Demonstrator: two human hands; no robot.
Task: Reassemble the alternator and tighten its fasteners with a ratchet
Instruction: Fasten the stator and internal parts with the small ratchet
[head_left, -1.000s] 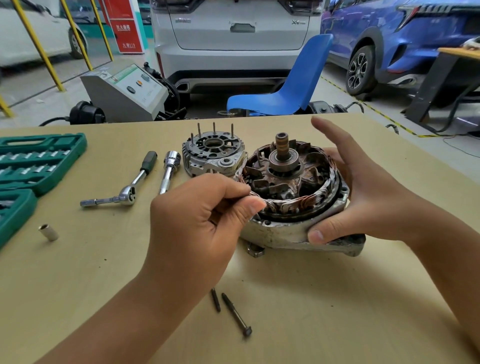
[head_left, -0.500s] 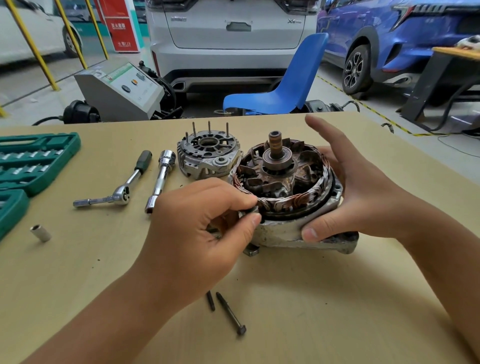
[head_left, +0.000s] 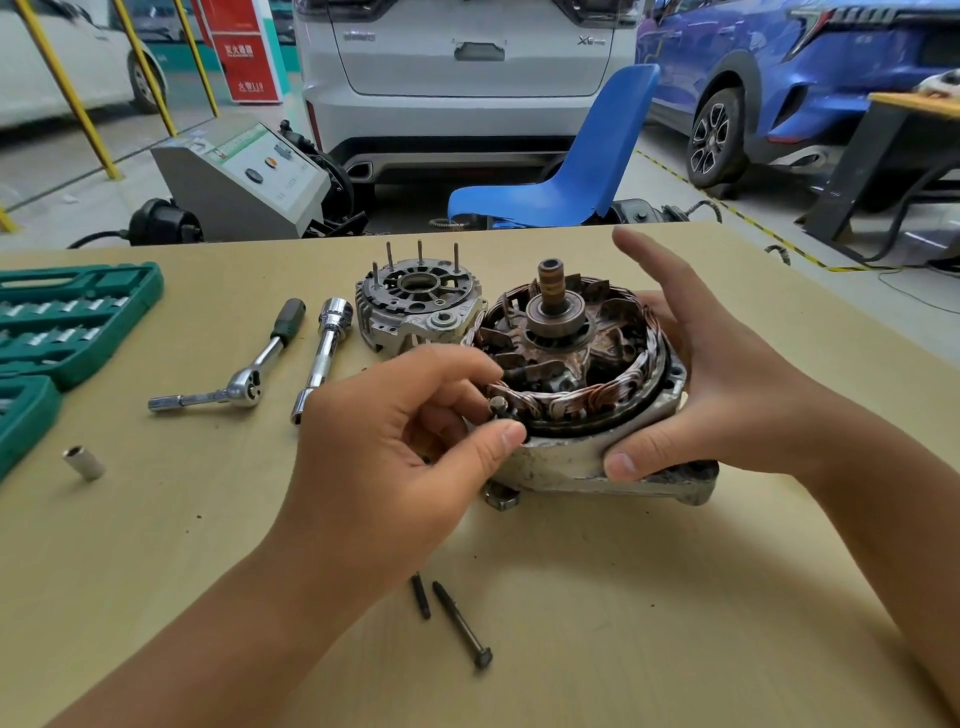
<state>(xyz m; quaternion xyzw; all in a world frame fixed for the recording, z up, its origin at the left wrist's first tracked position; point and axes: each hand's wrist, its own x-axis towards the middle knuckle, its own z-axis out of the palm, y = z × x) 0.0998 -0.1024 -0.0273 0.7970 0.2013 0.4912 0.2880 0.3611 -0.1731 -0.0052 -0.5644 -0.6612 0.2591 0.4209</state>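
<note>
Alternator body (head_left: 587, 447), open side up, sits on the tan surface (head_left: 649, 623) right of centre; copper stator windings and rotor shaft exposed.

Your right hand (head_left: 727, 395) cups its right flank: thumb pressed against the lower housing wall, fingers extended, curving over the far rim.

Your left hand (head_left: 400, 447) is at the near-left rim, thumb and forefinger curled and pinching a small bolt head (head_left: 497, 404) that stands at the housing's edge. The shank is hidden, so how far it is seated cannot be told.

Rear end cover (head_left: 421, 306) with upright studs lies just behind-left of the body, apart from it.

Ratchet (head_left: 234, 371) and extension socket bar (head_left: 322, 353) lie side by side left of the cover, untouched. Two loose bolts (head_left: 460, 623) rest on the surface near your left forearm. One loose socket (head_left: 84, 462) at far left, near the green socket case (head_left: 67, 317).
</note>
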